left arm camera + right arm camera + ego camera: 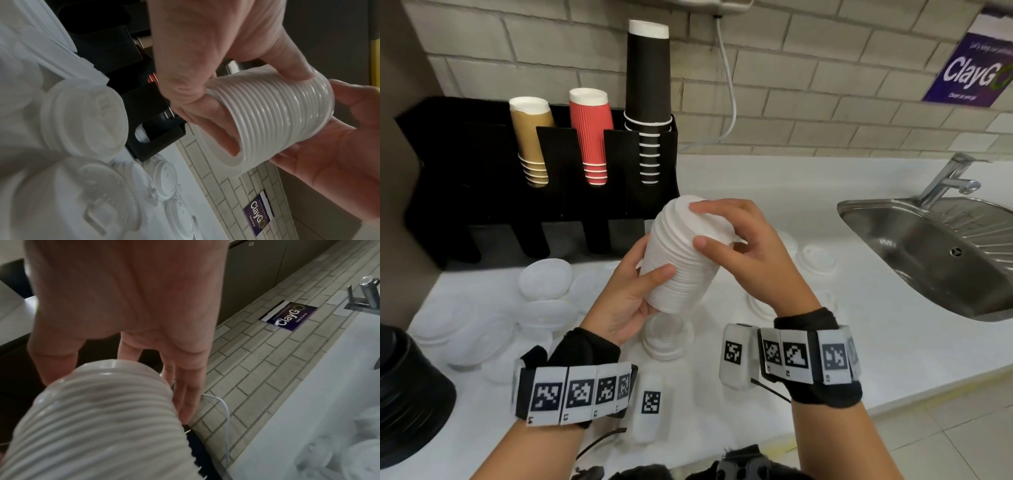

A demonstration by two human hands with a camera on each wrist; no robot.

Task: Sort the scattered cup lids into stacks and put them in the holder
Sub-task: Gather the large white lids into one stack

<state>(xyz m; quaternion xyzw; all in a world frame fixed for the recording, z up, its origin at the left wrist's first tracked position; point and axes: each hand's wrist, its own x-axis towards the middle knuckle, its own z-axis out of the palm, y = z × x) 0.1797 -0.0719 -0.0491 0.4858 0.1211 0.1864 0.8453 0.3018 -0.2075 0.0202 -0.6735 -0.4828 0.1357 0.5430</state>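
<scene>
The left hand (631, 298) cups the lower part of a tall nested stack of white plastic cup lids (683, 253), thumb across its ribbed side and fingers curled behind. The right hand (739, 246) steadies the upper end, its fingertips (700, 207) spread over the top lid and its thumb on the side. The stack is tilted and held clear of the white counter (859, 308), just in front of the holder's right end.

Such lids look light and thin, so the stack probably weighs little, but it is only friction-nested: I judge it would bend or shed lids if gripped at one end alone. A hold around the side with a second hand capping the top seems safest; the glossy ribs look slippery.

The black compartmented holder (448, 205) stands at the counter's back left corner against the tiled wall. Its rear slots carry a stack of tan paper cups (532, 144), one of red ribbed cups (592, 137) and a taller one of black cups (649, 96), all upside down. Its low front slots look dark; whether they contain anything I cannot tell.

Loose white lids (544, 279) lie scattered along the counter's near left part, and more lids (818, 255) lie towards the steel sink (928, 253) at the right edge.
</scene>
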